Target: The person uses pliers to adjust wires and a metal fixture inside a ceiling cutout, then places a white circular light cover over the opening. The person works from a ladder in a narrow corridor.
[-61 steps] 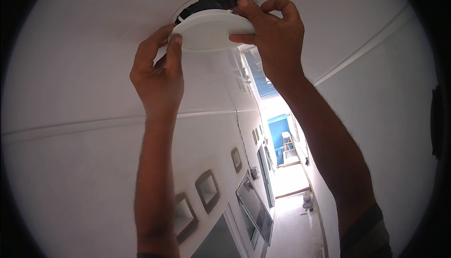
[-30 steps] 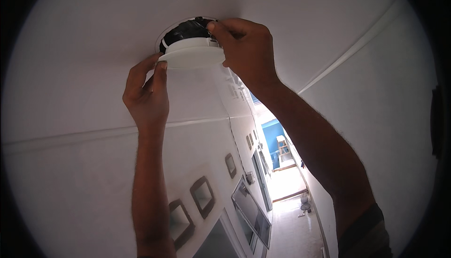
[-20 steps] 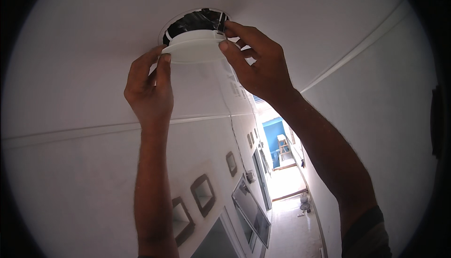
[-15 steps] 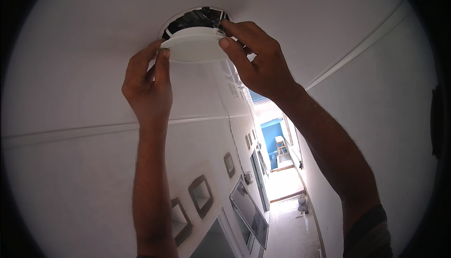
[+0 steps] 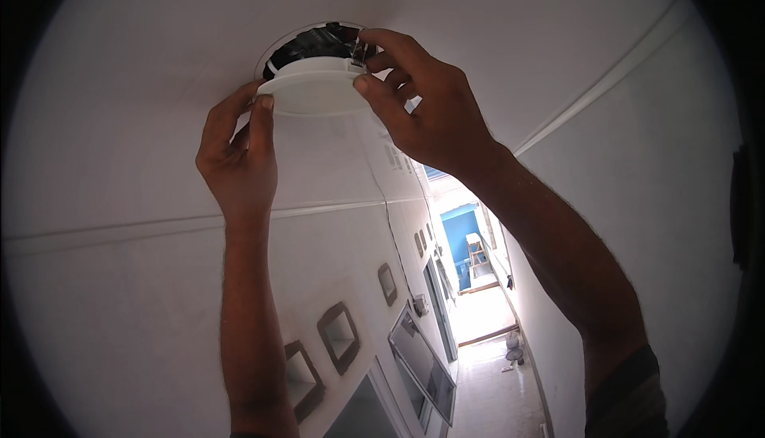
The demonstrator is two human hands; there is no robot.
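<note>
A round white ceiling light (image 5: 315, 94) hangs tilted just below a round hole (image 5: 307, 43) in the white ceiling, its near edge lower than its far one. My left hand (image 5: 239, 139) pinches the light's left rim between thumb and fingers. On the other side, my right hand (image 5: 422, 95) has its thumb at the right rim. Its index finger reaches up to the spring clip (image 5: 358, 57) on the light's side, close to the hole's edge. Dark material shows inside the hole above the light.
White walls flank a narrow corridor. Square openings (image 5: 339, 337) and a tilted window sash (image 5: 422, 362) line the left wall. Far down the bright floor (image 5: 486, 382) are a stepladder (image 5: 476, 250), a blue wall and small items, including a bucket-like thing (image 5: 512, 341).
The light and both hands appear slightly further left and lower in view. My right index finger has shifted onto the spring clip; the left hand keeps its pinch.
</note>
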